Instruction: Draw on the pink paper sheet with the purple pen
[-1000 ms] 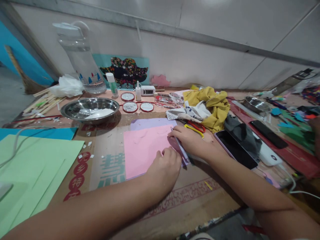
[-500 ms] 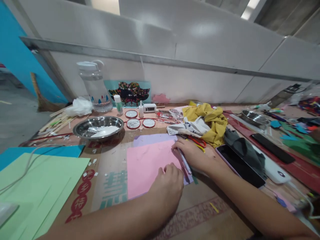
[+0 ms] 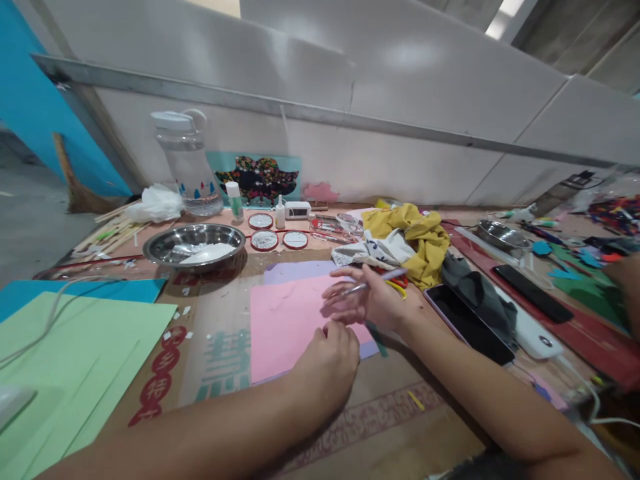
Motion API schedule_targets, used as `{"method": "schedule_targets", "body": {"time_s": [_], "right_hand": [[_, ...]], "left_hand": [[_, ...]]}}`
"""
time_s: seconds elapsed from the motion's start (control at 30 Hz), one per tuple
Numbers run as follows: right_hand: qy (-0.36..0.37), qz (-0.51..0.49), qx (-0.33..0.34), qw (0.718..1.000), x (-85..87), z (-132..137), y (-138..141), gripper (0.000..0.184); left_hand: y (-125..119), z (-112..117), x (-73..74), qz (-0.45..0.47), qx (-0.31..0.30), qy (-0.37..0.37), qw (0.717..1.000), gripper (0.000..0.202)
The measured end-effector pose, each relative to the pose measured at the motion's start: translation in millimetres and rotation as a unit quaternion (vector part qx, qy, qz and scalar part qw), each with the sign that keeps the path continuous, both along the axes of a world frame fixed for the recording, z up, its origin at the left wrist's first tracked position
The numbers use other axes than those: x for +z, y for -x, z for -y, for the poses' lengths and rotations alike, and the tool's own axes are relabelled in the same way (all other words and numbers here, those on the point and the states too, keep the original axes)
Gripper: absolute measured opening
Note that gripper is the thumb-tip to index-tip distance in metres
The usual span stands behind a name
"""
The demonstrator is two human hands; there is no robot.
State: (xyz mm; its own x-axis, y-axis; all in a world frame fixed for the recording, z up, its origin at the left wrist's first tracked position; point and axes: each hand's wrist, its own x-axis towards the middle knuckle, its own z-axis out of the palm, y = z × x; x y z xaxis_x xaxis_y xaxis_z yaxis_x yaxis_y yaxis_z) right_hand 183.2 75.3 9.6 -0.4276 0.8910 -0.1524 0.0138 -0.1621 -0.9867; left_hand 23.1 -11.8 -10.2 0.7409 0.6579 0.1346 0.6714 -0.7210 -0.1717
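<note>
The person's right hand (image 3: 367, 300) is raised just over the right part of a pink sheet (image 3: 285, 320), a slim pen (image 3: 356, 289) held slantwise among its fingers — the free ones fan out loosely. The left hand (image 3: 327, 360) rests at the sheet's near right side, fingers curled in; the tips are hidden from me, so I can't tell whether they pinch it or merely press down. A lavender sheet (image 3: 295, 270) lies under the pink one, peeking out along the far edge and at the near right corner, both on a piece of cardboard (image 3: 215, 320). Just beyond the right hand, red and yellow handles (image 3: 397, 287) show beside a crumpled mustard cloth (image 3: 431, 250). A phone (image 3: 470, 323) lies to the right — a steel bowl (image 3: 150, 257) sits off left.
</note>
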Motion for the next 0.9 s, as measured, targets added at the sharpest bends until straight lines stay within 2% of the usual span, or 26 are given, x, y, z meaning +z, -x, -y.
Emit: {"method": "schedule_targets", "body": {"time_s": [0.03,0.07,0.13,0.23,0.3,0.37,0.57,0.77,0.9], "right_hand": [[0.031,-0.025,0.013,0.999,-1.5,1,4,0.063],[0.031,-0.039,0.001,0.999,-4.2,1,8,0.062],[-0.005,-0.044,-0.034,0.998,-11.5,0,11,0.059],[-0.119,0.023,-0.089,0.989,-21.3,1,8,0.051],[-0.228,0.110,-0.141,0.957,-22.8,3,3,0.044],[-0.280,0.168,-0.157,0.932,-19.3,5,0,0.038],[-0.210,0.208,-0.079,0.952,-6.4,-6,5,0.020],[-0.214,0.241,-0.131,0.937,-24.2,-18,3,0.030],[-0.239,0.285,-0.133,0.919,-31.0,-17,0,0.030]], "left_hand": [[0,0,0.6,-0.003,0.000,0.002,1.000,0.034],[0,0,0.8,-0.004,0.000,0.001,1.000,0.035],[1,0,0.4,-0.006,-0.003,-0.007,1.000,0.037],[1,-1,-2.4,-0.006,-0.011,-0.022,1.000,0.040],[2,-2,-4.6,-0.006,-0.012,-0.029,0.999,0.042],[3,-3,-5.9,-0.003,-0.015,-0.030,0.999,0.043],[6,-3,-2.9,0.007,-0.031,-0.017,0.999,0.038],[6,-4,-1.5,0.008,-0.025,0.005,1.000,0.039],[6,-5,0.1,0.003,-0.027,0.013,1.000,0.038]]}}
